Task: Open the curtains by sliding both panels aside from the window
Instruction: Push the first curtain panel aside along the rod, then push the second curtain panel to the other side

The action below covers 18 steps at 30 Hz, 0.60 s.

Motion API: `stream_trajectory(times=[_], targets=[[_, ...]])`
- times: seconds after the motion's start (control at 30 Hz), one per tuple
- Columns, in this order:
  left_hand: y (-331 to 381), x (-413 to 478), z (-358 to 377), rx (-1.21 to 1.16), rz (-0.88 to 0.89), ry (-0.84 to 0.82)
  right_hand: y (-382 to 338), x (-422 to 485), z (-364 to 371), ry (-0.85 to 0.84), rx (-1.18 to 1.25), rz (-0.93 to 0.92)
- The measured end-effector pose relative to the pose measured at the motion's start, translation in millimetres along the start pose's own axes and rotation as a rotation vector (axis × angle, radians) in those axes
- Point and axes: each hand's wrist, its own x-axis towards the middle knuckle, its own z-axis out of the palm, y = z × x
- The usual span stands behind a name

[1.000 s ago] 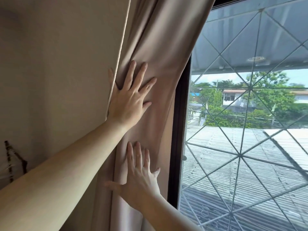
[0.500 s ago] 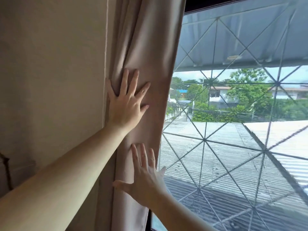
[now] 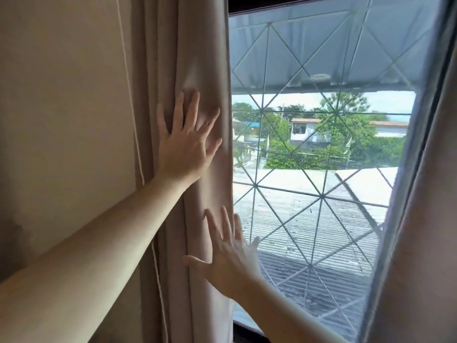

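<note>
While the left hand (image 3: 184, 147) is laid flat with fingers spread against the gathered left curtain panel (image 3: 197, 58), the right hand (image 3: 231, 262) is held lower on the same panel, also spread, its fingertips (image 3: 223, 214) at the panel's free edge where the cloth meets the window (image 3: 321, 169). Nothing is pinched by either hand; the cloth is only pressed by open palms. The left panel is seen bunched into vertical folds, its long axis running straight up and down beneath both hands, with a thin cord (image 3: 131, 95) hanging against the wall just beyond the left hand's outer side. The right curtain panel (image 3: 425, 219) is found well apart from both hands, across the glass on the far side of the right hand, its edge slanting and covering the window's right margin. The right hand is judged the nearer of the two to that panel, since it lies at the window side of the left panel. The left panel is judged nearly cleared from the glass; the coming move is judged to be a reach across the window, away from the left hand, to the right panel.
</note>
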Motion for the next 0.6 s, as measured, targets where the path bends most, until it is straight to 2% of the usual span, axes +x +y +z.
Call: stream_trajectory(times=[0.43, 0.6], targets=[[111, -1, -44, -0.191, 0.089, -0.049, 73, -82, -65, 0.029, -0.147, 0.118], [142, 10, -41, -0.238, 0.139, -0.004, 94, -98, -82, 0.061, -0.202, 0.177]])
